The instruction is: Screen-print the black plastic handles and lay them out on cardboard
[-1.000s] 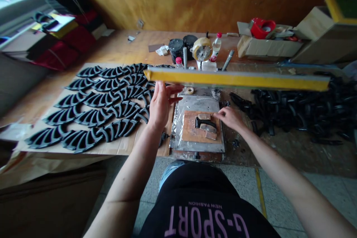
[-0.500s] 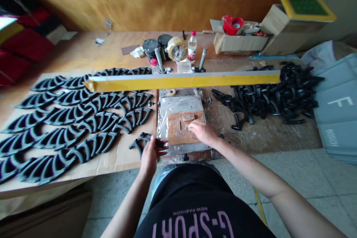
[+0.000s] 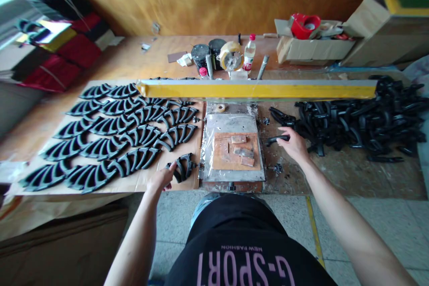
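Observation:
My left hand (image 3: pixel 161 179) rests at the front edge of the cardboard sheet (image 3: pixel 100 183), fingertips on a black fan-shaped plastic part (image 3: pixel 183 166) lying beside the rows of the same parts (image 3: pixel 114 134). My right hand (image 3: pixel 295 144) is to the right of the metal jig plate (image 3: pixel 233 123) and grips a single black part (image 3: pixel 278 139) at the near edge of the loose black pile (image 3: pixel 362 118). The brown jig block (image 3: pixel 236 152) on the plate carries no part. The raised yellow-edged screen frame (image 3: pixel 258 89) hangs across above the plate.
At the back of the bench stand two black tins (image 3: pixel 208 53), a tape roll (image 3: pixel 230 57), a small bottle (image 3: pixel 248 53) and cardboard boxes (image 3: pixel 311 49) with a red tape dispenser (image 3: pixel 304 25). Red and black stacks (image 3: pixel 60 49) lie far left.
The black part that lay on the jig block is gone from it. My left hand set a fan-shaped part down at the cardboard's front right corner. My right hand moved from the jig to the pile.

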Demonstrator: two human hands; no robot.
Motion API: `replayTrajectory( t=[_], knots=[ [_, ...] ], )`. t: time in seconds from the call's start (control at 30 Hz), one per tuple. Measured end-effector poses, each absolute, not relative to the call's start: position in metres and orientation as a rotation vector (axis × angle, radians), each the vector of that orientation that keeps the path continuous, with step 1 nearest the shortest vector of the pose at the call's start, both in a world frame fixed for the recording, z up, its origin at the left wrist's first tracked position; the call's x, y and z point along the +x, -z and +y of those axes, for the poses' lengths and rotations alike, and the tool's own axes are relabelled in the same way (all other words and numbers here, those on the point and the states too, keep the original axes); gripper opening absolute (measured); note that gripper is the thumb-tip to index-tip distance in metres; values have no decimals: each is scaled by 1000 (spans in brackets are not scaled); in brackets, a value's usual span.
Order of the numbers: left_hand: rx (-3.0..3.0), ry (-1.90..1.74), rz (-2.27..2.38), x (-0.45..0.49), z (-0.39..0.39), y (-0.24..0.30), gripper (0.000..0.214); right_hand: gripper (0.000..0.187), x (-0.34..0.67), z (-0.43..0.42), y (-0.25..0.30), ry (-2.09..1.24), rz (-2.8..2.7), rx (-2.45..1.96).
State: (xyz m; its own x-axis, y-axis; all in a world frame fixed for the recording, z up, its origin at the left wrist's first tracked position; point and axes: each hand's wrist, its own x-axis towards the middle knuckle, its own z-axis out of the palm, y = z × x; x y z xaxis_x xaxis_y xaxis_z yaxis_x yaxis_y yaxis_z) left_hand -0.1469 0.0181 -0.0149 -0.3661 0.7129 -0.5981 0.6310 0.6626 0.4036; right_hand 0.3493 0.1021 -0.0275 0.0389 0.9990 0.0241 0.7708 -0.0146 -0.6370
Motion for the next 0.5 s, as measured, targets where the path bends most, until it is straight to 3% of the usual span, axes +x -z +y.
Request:
replayTrajectory(
  t=[0.13,0.3,0.4,0.5],
  knots=[
    [1165,-393,2000,-115,66,-38,64,35,270,88,21,-733,-1933,-1317],
    [1329,-1304,1441,-45,117,-112,63,36,220,75,24,-380,-2438,-1299],
    [1327,-1439,1290,-22,117,-137,65,36,221,71,22,-286,-2506,-1344],
    [1329,-1435,1301,-25,91,-134,64,30,244,74,20,-448,-2290,-1413]
  ],
)
